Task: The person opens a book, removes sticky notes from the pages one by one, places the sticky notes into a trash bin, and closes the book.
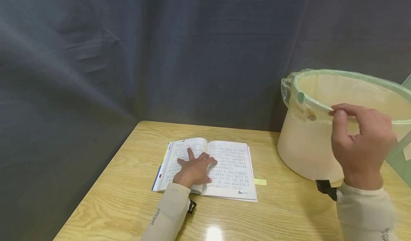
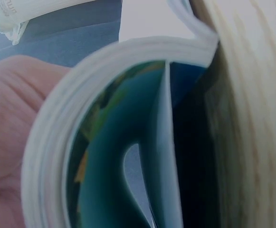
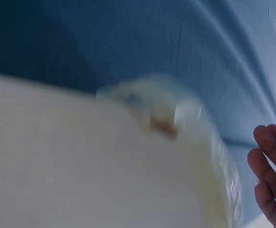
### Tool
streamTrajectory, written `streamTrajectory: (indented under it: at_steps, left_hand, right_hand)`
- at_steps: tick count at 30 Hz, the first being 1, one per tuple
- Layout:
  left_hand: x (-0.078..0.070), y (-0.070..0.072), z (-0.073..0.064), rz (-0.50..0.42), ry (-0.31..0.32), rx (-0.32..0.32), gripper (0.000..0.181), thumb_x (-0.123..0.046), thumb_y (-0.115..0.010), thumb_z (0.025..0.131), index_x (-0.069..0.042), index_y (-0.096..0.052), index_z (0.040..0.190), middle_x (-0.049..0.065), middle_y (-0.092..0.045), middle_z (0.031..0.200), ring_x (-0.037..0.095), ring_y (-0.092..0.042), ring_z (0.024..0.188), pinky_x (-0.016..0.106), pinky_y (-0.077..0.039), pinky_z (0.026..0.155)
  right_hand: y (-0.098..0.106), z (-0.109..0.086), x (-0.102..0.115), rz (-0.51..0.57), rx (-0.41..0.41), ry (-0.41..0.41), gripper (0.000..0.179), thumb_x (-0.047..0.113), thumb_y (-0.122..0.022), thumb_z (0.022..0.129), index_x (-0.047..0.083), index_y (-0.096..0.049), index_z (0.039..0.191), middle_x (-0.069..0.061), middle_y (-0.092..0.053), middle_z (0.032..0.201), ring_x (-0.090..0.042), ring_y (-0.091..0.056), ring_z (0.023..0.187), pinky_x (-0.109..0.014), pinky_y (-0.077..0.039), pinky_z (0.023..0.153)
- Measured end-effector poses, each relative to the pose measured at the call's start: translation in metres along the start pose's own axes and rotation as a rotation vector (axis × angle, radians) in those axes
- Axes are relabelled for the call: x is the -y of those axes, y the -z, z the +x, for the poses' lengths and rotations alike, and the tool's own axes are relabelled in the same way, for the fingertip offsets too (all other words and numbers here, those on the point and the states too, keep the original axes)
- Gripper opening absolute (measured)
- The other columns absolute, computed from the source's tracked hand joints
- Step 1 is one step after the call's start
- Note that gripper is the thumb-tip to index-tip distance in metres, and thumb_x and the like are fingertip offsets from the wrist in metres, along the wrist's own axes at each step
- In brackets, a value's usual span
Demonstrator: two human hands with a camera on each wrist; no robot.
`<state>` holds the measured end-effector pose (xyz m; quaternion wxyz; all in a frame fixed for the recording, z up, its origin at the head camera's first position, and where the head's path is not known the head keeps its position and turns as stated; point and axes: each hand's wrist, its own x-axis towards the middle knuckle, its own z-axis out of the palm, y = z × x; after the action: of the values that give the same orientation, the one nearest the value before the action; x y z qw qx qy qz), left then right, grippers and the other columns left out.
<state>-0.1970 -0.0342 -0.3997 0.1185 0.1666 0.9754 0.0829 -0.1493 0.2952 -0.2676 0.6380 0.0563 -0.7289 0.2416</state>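
Note:
An open book (image 1: 224, 169) with printed pages lies on the wooden table. My left hand (image 1: 194, 168) rests on it across the left page and the centre fold, fingers spread. The book's curved page edges (image 2: 47, 142) fill much of the left wrist view, with the hand behind them. A pale yellow paper tab (image 1: 260, 181) sticks out past the right page. My right hand (image 1: 363, 137) is raised in front of the cream bin's green rim (image 1: 356, 76), thumb and forefinger close together. Whether something small is between its fingertips, I cannot tell; the right wrist view shows bent fingers (image 3: 271, 166).
The large cream bin (image 1: 305, 148) stands at the table's right, lined with a clear plastic bag (image 1: 287, 87) with a brownish patch. Dark curtains (image 1: 208, 55) hang behind and left of the table (image 1: 112, 191). A light green thing (image 1: 399, 166) is at the far right.

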Motion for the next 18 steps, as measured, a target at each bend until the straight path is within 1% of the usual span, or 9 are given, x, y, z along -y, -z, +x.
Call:
streamTrajectory:
  at_steps: [2, 4, 7, 9, 11, 13, 16, 18]
  left_hand:
    - [0.0, 0.0, 0.0, 0.004, 0.005, 0.0, 0.061, -0.033, -0.078, 0.084, -0.039, -0.053, 0.139, -0.003, -0.042, 0.156, 0.059, -0.006, 0.147, 0.086, -0.023, 0.1]
    - [-0.001, 0.0, 0.001, 0.005, 0.012, 0.0, 0.061, -0.033, -0.078, 0.084, -0.039, -0.053, 0.139, -0.003, -0.042, 0.156, 0.059, -0.006, 0.147, 0.086, -0.023, 0.1]
    - [-0.003, 0.001, 0.001, 0.002, 0.016, 0.004, 0.061, -0.033, -0.078, 0.084, -0.039, -0.053, 0.14, -0.003, -0.041, 0.156, 0.059, -0.006, 0.148, 0.086, -0.023, 0.1]
    - [-0.004, 0.0, 0.002, -0.001, 0.01, 0.007, 0.061, -0.033, -0.078, 0.084, -0.039, -0.053, 0.14, -0.003, -0.041, 0.156, 0.06, -0.006, 0.147, 0.086, -0.023, 0.1]
    - [-0.006, 0.0, 0.004, -0.005, -0.001, 0.009, 0.061, -0.033, -0.077, 0.085, -0.039, -0.053, 0.14, -0.002, -0.041, 0.156, 0.06, -0.005, 0.147, 0.087, -0.023, 0.1]
    - [-0.007, 0.0, 0.005, -0.006, -0.009, 0.008, 0.061, -0.032, -0.077, 0.085, -0.039, -0.053, 0.14, -0.002, -0.041, 0.156, 0.06, -0.005, 0.147, 0.087, -0.022, 0.1]
    - [-0.007, 0.002, 0.008, -0.013, -0.005, 0.005, 0.061, -0.032, -0.078, 0.084, -0.039, -0.053, 0.139, -0.002, -0.042, 0.155, 0.06, -0.005, 0.147, 0.087, -0.021, 0.1]
    - [-0.007, 0.002, 0.01, -0.018, 0.004, 0.008, 0.061, -0.032, -0.078, 0.084, -0.039, -0.053, 0.14, -0.003, -0.042, 0.155, 0.059, -0.004, 0.148, 0.087, -0.021, 0.101]
  right_hand:
    - [-0.005, -0.007, 0.009, 0.052, 0.059, 0.05, 0.033, 0.018, -0.052, 0.09, -0.005, -0.076, 0.083, -0.023, -0.071, 0.074, -0.042, -0.058, 0.069, -0.011, -0.032, 0.085]
    - [-0.01, -0.014, 0.015, 0.096, 0.135, 0.119, 0.033, 0.02, -0.053, 0.091, -0.003, -0.075, 0.084, -0.018, -0.072, 0.073, -0.036, -0.058, 0.067, -0.015, -0.037, 0.081]
    - [-0.016, -0.024, 0.018, 0.134, 0.251, 0.235, 0.033, 0.022, -0.051, 0.092, -0.001, -0.075, 0.087, -0.013, -0.071, 0.071, -0.031, -0.06, 0.065, -0.028, -0.039, 0.072]
    - [-0.017, -0.033, 0.017, 0.142, 0.322, 0.292, 0.034, 0.023, -0.05, 0.093, 0.001, -0.074, 0.087, -0.011, -0.071, 0.071, -0.029, -0.061, 0.064, -0.037, -0.04, 0.069]
    - [-0.017, -0.043, 0.014, 0.128, 0.42, 0.327, 0.036, 0.026, -0.048, 0.095, 0.002, -0.074, 0.088, -0.01, -0.073, 0.074, -0.028, -0.064, 0.066, -0.039, -0.042, 0.07]
    - [-0.018, -0.057, 0.008, 0.1, 0.529, 0.365, 0.035, 0.026, -0.048, 0.095, 0.004, -0.074, 0.089, -0.008, -0.074, 0.076, -0.025, -0.065, 0.067, -0.04, -0.046, 0.071]
    - [-0.022, -0.084, -0.003, 0.052, 0.699, 0.434, 0.021, 0.022, -0.058, 0.091, 0.008, -0.073, 0.088, -0.003, -0.073, 0.076, -0.019, -0.064, 0.066, -0.038, -0.049, 0.068]
    - [-0.025, -0.104, -0.01, 0.025, 0.794, 0.489, 0.007, 0.016, -0.067, 0.085, 0.011, -0.072, 0.085, 0.002, -0.072, 0.075, -0.014, -0.062, 0.065, -0.035, -0.049, 0.065]
